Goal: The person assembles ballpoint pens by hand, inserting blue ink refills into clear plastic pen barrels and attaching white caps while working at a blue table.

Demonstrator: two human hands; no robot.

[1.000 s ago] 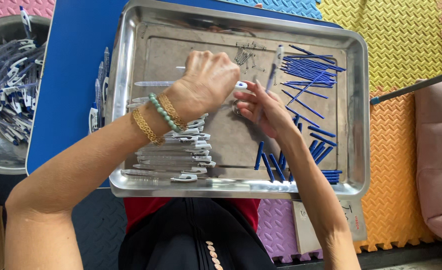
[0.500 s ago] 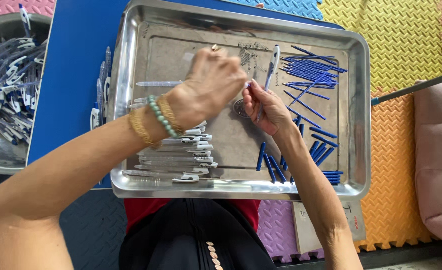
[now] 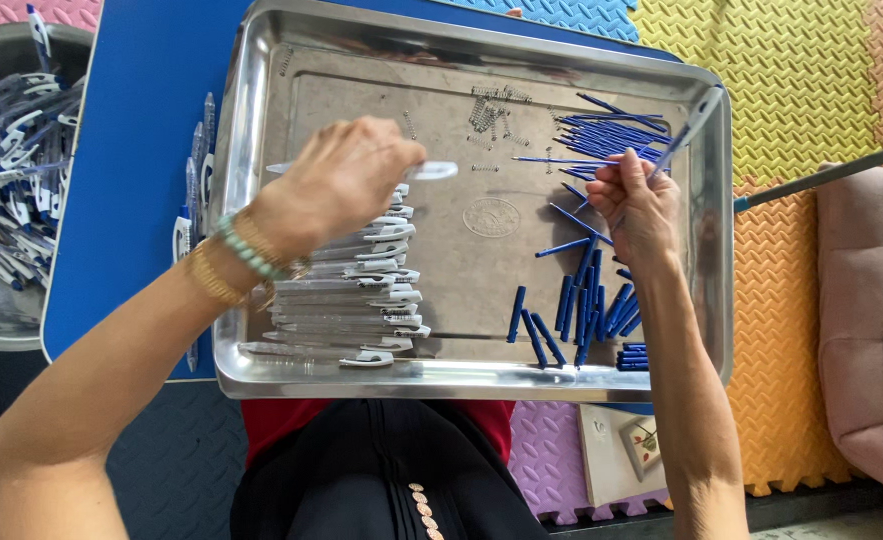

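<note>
My left hand (image 3: 347,180) is closed around a clear pen barrel with a white clip (image 3: 434,171), held level just above a stack of similar clear barrels (image 3: 352,300) at the left of a steel tray (image 3: 462,380). My right hand (image 3: 637,205) grips a slim clear pen part (image 3: 690,125) that points up and right, beside a pile of long blue refills (image 3: 612,135). Several short blue pieces (image 3: 582,315) lie near my right wrist. Small metal springs (image 3: 492,105) are scattered at the tray's far side.
The tray rests on a blue table (image 3: 132,150). A round metal bowl (image 3: 2,320) full of clear and blue pens stands at the left. Yellow foam mats (image 3: 812,80) and a pink seat (image 3: 867,300) lie to the right.
The two hands were together at the tray's middle and have come apart. My left hand moved left with the clipped barrel; my right hand moved right with the clear part.
</note>
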